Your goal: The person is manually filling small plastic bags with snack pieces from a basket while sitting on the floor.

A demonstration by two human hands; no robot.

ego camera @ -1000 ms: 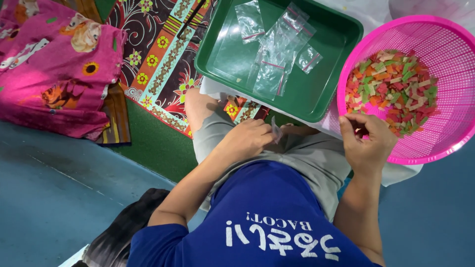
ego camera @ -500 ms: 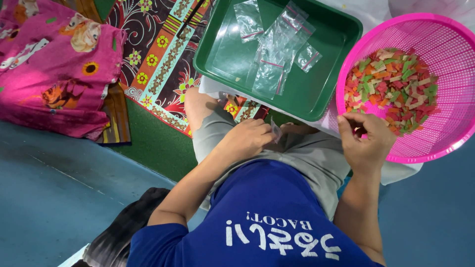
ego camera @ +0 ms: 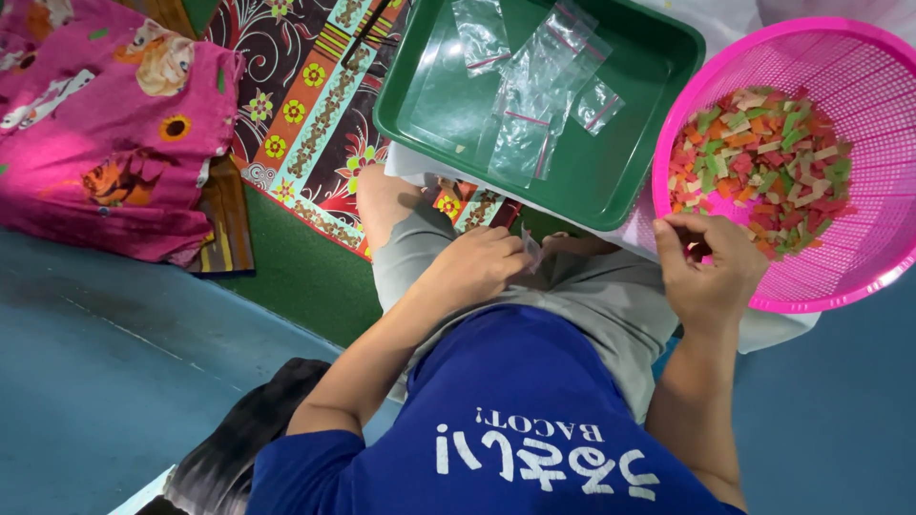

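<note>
Pinching small clear bag, left hand grip narrow; right hand grip cupped over pink basket rim, contents hidden.

You sit on a blue-grey floor. Ahead lies a green mat under a patterned rug with yellow flowers. A pink sunflower-print cloth lies bunched at your left.
</note>
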